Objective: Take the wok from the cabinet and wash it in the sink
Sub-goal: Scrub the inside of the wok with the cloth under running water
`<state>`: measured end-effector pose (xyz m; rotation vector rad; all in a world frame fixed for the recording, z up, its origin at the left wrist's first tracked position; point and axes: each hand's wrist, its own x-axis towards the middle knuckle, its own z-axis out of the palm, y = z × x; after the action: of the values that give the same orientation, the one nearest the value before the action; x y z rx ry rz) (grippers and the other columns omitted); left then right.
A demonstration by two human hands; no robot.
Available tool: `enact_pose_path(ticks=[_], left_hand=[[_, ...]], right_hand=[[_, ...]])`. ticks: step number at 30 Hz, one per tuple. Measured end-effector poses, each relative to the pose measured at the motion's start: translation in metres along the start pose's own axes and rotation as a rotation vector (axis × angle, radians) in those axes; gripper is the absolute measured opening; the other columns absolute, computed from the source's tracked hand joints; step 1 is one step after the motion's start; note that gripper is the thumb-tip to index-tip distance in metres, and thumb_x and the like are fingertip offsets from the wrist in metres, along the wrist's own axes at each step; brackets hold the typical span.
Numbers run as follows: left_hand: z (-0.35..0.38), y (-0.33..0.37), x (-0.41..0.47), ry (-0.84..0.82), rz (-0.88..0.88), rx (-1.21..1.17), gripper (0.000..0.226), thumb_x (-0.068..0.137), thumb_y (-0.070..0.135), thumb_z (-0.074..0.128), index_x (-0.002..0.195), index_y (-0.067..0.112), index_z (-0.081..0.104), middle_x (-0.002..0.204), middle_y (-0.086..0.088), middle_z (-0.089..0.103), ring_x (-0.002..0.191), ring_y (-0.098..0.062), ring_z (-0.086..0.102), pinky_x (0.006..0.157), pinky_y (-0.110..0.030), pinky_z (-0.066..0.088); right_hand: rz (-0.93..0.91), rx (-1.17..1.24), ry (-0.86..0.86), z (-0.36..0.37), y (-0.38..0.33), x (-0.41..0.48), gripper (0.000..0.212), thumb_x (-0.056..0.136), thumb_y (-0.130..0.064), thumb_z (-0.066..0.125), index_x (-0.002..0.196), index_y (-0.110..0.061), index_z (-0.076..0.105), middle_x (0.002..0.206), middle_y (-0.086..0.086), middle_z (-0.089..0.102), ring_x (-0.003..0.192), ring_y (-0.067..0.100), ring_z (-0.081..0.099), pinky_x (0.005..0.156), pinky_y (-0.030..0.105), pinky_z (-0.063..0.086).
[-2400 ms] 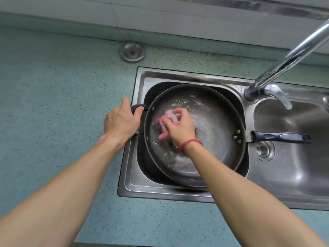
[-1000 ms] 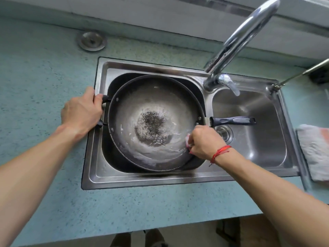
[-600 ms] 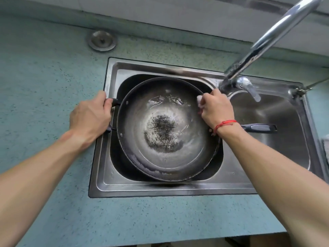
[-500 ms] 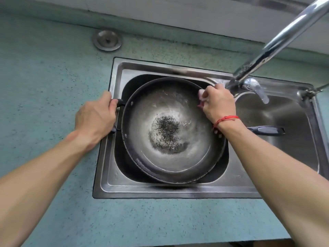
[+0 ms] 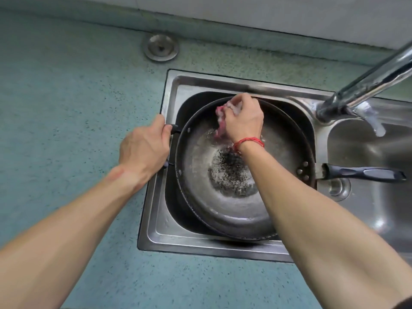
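A dark wok (image 5: 225, 210) lies in the left basin of a steel double sink (image 5: 169, 233), wet and soapy, with a dark speckled patch at its centre. Its long black handle (image 5: 363, 173) reaches over the right basin. My left hand (image 5: 145, 148) grips the small loop handle on the wok's left side. My right hand (image 5: 244, 120) holds a pink and white cloth (image 5: 220, 122) against the inner wall at the wok's far rim. A red string circles that wrist.
A chrome faucet (image 5: 365, 85) rises at the upper right, its spout out of frame. The right basin's drain (image 5: 338, 188) lies below the wok handle. A round metal cap (image 5: 161, 47) is set in the teal speckled counter (image 5: 73, 103) behind the sink.
My right hand with the cloth has travelled along the wok's rim from the near right, past the right side, to the far edge. My left hand has kept its grip.
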<state>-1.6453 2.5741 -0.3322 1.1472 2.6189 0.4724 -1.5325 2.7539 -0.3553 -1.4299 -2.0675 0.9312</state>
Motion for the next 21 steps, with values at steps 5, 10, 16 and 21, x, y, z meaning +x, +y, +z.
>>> enact_pose_path(ticks=[5,10,16,21], left_hand=[[0.001,0.0,0.001,0.0,0.012,0.002,0.029,0.107,0.038,0.029,0.088,0.019,0.041,0.05,-0.002,0.059,0.055,-0.028,0.058,0.057,-0.042,0.049],[0.0,0.002,0.002,0.009,0.019,0.006,0.028,0.107,0.037,0.031,0.091,0.016,0.041,0.053,-0.005,0.056,0.052,-0.029,0.053,0.055,-0.038,0.042],[-0.004,0.003,0.004,-0.045,0.002,0.058,0.028,0.106,0.037,0.031,0.096,0.012,0.039,0.062,-0.012,0.048,0.065,-0.038,0.051,0.061,-0.043,0.039],[-0.015,0.009,0.007,-0.103,-0.065,0.079,0.032,0.106,0.038,0.03,0.097,0.008,0.036,0.073,-0.022,0.052,0.071,-0.036,0.045,0.065,-0.043,0.035]], right_hand=[[0.115,0.234,-0.051,0.01,-0.018,-0.022,0.008,0.083,-0.011,0.067,0.087,-0.018,0.066,0.083,-0.004,0.064,0.068,-0.004,0.057,0.06,0.008,0.039],[0.085,0.359,-0.376,0.002,-0.034,-0.06,0.007,0.086,-0.007,0.067,0.092,-0.01,0.067,0.071,-0.006,0.063,0.052,-0.009,0.058,0.049,0.009,0.045],[0.069,0.279,-0.823,-0.017,-0.017,-0.1,0.016,0.08,-0.003,0.064,0.081,-0.018,0.06,0.078,0.002,0.07,0.067,0.034,0.068,0.058,0.05,0.059],[-0.024,-0.004,-0.949,-0.031,0.001,-0.107,0.032,0.074,-0.013,0.072,0.102,-0.021,0.057,0.091,-0.006,0.061,0.082,0.014,0.058,0.067,0.02,0.045]])
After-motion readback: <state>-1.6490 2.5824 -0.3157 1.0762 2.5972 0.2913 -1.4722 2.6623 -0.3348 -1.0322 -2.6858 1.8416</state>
